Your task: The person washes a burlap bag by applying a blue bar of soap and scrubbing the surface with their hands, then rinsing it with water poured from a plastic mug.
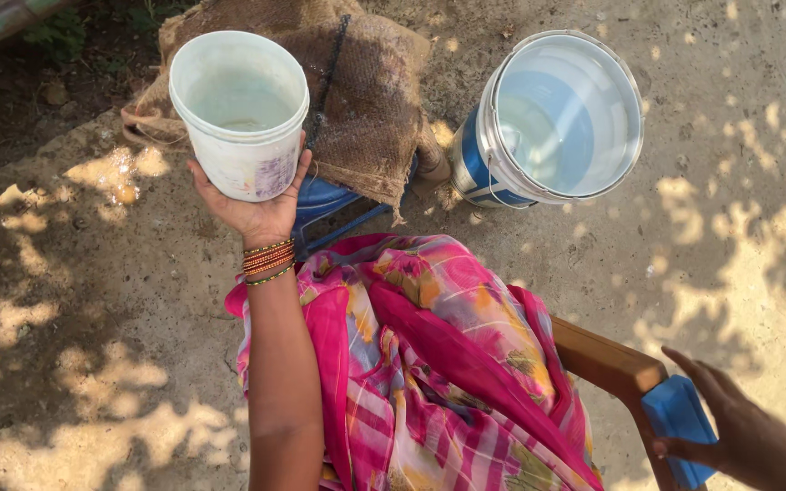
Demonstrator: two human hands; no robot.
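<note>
Fingers of the left hand (252,205) spread wide under and around a small white plastic tub (239,114), cupping its base with the thumb up one side and the fingertips up the other; the tub is held upright above the ground, its open mouth showing a pale, wet-looking inside. Fingers of the right hand (743,432) curl loosely over a blue rectangular pad (680,427), the thumb beneath its lower corner and the other fingers arched above it, so the grip looks light rather than tight.

Sandy concrete ground (93,318), dappled with sun and shade, fills most of the view. A bright pink patterned cloth garment (438,364) covers the person's lap at the centre. Beyond the tub lies a brown burlap sack (375,91), draped over a blue object that is mostly hidden. To its right, well apart from the tub, stands a large white and blue plastic bucket (557,118) with water in it. A brown wooden chair arm (607,359) runs under the blue pad. Red and gold bangles (267,261) ring the left wrist.
</note>
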